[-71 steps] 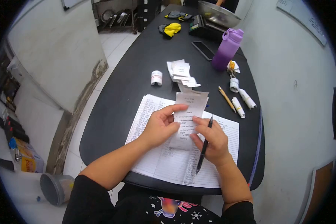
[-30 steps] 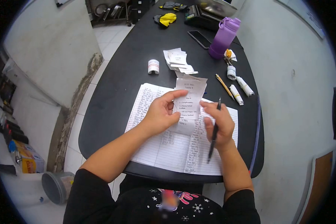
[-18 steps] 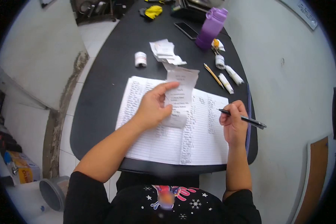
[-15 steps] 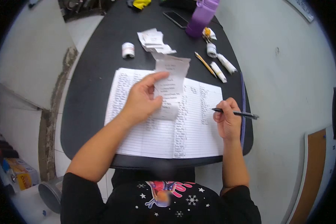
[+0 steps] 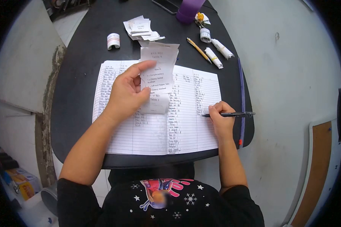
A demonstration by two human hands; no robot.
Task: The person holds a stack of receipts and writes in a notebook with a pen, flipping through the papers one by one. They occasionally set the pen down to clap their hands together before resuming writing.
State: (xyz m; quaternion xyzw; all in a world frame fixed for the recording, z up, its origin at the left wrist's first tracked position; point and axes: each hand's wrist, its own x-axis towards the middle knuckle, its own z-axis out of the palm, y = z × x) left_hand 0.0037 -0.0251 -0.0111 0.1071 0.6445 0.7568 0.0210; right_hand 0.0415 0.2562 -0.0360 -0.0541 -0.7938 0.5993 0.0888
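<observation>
Over the open lined notebook (image 5: 147,140), my left hand (image 5: 129,90) pinches a printed paper receipt (image 5: 159,56) between thumb and fingers. Its print faces up and its lower end curls over the left page. On the right page, my right hand (image 5: 221,119) grips a black pen (image 5: 238,114), fingers closed round it. The pen tip lies at the lower end of a handwritten column. Handwritten columns cover parts of both pages.
A pile of receipts (image 5: 140,28) and a rolled receipt (image 5: 113,41) lie beyond the notebook. At the right are a wooden pen (image 5: 199,50), rolled papers (image 5: 214,58), a yellow flower (image 5: 200,16), a purple bottle (image 5: 191,9) and a phone (image 5: 165,5). The wall (image 5: 280,75) borders the black table (image 5: 75,87).
My right hand has lowered from above the page, bringing the pen tip onto the column. The receipt in my left hand now faces the camera more squarely. The view has shifted slightly.
</observation>
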